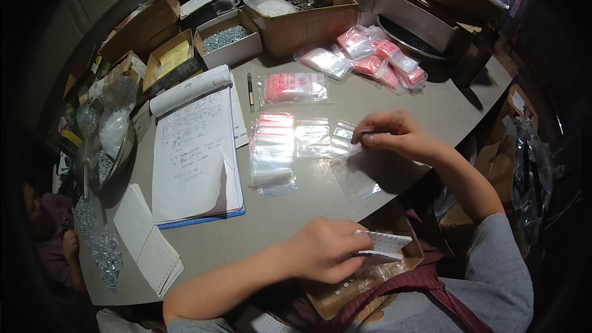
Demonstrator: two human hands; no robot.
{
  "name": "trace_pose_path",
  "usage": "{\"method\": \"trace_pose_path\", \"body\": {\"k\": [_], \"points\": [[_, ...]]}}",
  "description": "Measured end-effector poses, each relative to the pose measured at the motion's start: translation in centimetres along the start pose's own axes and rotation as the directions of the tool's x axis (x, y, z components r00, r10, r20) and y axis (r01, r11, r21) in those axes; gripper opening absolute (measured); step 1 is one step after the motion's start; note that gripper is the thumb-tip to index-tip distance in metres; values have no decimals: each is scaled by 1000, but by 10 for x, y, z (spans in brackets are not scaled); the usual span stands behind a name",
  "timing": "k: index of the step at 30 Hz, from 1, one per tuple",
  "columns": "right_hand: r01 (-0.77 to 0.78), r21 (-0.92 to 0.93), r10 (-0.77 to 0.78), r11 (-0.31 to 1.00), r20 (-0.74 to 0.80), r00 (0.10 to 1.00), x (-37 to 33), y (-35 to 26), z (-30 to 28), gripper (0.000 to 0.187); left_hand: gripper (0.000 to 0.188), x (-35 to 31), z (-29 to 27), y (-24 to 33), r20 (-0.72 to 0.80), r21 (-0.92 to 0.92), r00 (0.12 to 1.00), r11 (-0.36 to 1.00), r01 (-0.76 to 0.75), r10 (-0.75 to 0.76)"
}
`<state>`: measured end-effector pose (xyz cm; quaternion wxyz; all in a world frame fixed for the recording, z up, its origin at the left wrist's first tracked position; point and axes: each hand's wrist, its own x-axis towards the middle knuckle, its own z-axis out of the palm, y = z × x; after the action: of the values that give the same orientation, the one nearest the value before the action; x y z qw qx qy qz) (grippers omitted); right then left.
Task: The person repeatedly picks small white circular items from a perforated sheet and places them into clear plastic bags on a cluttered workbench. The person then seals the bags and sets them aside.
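Note:
My left hand (327,250), closed, grips a folded white printed sheet (385,245) above an open cardboard box (336,299) at my lap. Clear plastic packets lie in that box. My right hand (398,132) has its thumb and fingertips pinched together at the edge of a clear zip bag (343,139) on the table; whether anything else is between the fingertips is hidden. Left of it lie more flat zip bags (313,137) and a fanned stack of red-topped zip bags (271,154).
A clipboard (194,154) with handwritten pages lies left of the bags, with a pen (250,91) beyond it. Packs of red-and-clear bags (382,58) sit at the far right. Boxes of metal parts (223,38) line the back. Screws (105,259) are heaped at left, near another person (55,228).

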<state>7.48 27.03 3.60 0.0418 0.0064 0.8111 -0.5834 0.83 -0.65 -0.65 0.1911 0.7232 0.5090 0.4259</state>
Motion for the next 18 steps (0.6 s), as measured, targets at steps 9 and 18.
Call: {"method": "trace_pose_path", "body": {"k": [9,18], "points": [[212,-738,-488,640,-177,855,-30,10,17,50,20,7,-4,2,-249,-112,933,965,237,-258],[282,-545,-408,790,-124,904,-80,-31,48,47,23,8,2,-4,-257,-379,752,779,499,-607]]}}
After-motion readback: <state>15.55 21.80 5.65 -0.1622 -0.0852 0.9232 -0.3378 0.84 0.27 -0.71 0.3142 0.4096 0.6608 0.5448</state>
